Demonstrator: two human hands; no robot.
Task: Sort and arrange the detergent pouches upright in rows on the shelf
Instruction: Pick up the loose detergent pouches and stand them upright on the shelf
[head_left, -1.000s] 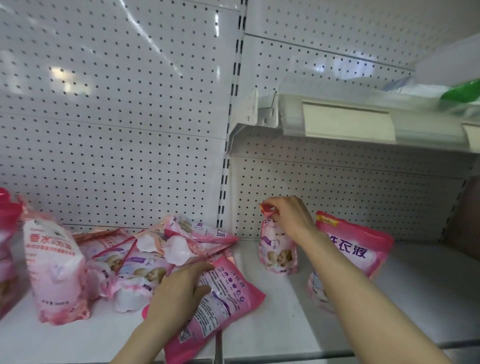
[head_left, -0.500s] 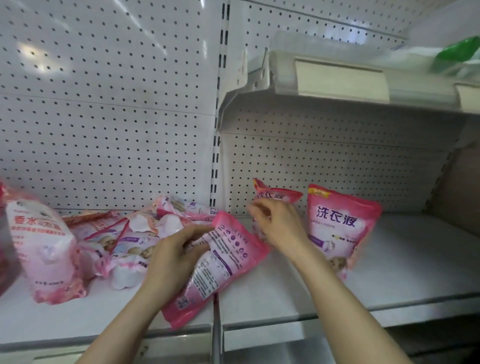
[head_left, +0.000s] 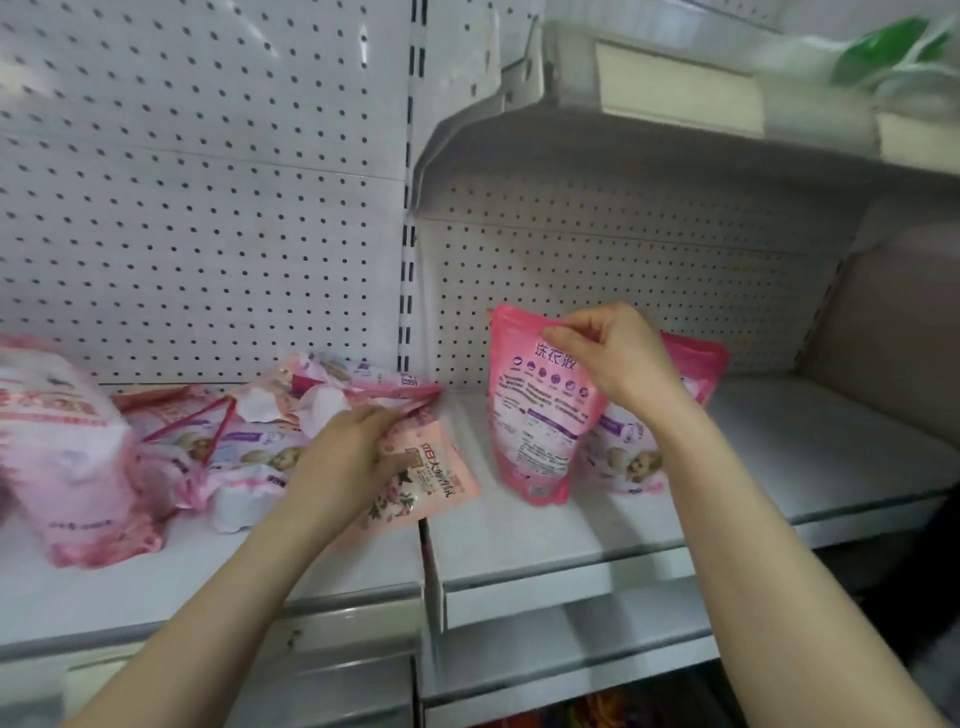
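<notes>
My right hand (head_left: 615, 358) pinches the top edge of a pink detergent pouch (head_left: 537, 415) that stands upright on the right shelf (head_left: 571, 540), its printed back facing me. Right behind it stands another pink pouch (head_left: 691, 364), partly hidden by my wrist. My left hand (head_left: 348, 457) grips a pale pink flowered pouch (head_left: 426, 473) lying at the edge of a heap of pouches (head_left: 249, 431) on the left shelf (head_left: 182, 577). One big pink-and-white pouch (head_left: 67, 457) stands at the far left.
A white pegboard wall (head_left: 208, 234) backs both shelves. An upper shelf (head_left: 675, 140) with price-tag holders overhangs the right bay, with a green-and-white bag (head_left: 893, 47) on it. The right part of the right shelf is bare.
The dark pink pouch went from my left hand to my right, which now holds it upright on the right shelf. My left hand returned to the heap and took a flowered pouch.
</notes>
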